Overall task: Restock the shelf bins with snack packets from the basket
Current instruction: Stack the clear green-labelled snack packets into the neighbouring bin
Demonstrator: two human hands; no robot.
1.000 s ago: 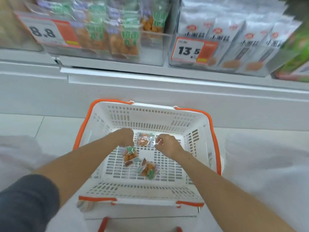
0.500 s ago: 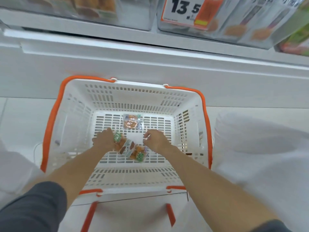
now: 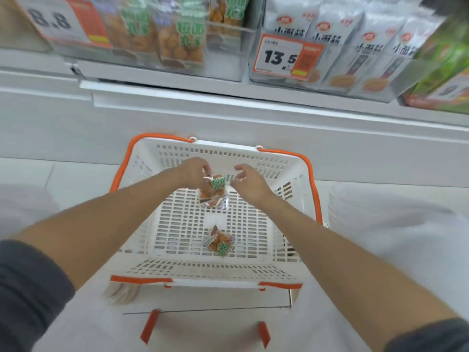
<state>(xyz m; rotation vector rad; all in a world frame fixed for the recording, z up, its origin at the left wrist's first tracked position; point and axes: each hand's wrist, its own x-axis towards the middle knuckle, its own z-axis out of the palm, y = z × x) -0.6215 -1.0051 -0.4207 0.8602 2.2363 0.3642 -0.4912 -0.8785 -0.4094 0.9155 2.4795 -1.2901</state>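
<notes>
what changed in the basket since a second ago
The left hand has gripped snack packets and lifted them off the basket floor. The right hand rose beside them; whether it holds them is unclear. One packet stays on the floor.

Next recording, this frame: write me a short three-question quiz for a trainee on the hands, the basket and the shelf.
1. True or false: the basket has nothing left on its floor.
2. Which hand grips the raised snack packets? A) left B) right C) neither
3. Fill in: the shelf bin with matching green-labelled packs carries a price tag reading ___.

Key: 1 false, one packet lies there. 2 A, the left hand; the right hand is close beside them. 3 8.8.
</notes>
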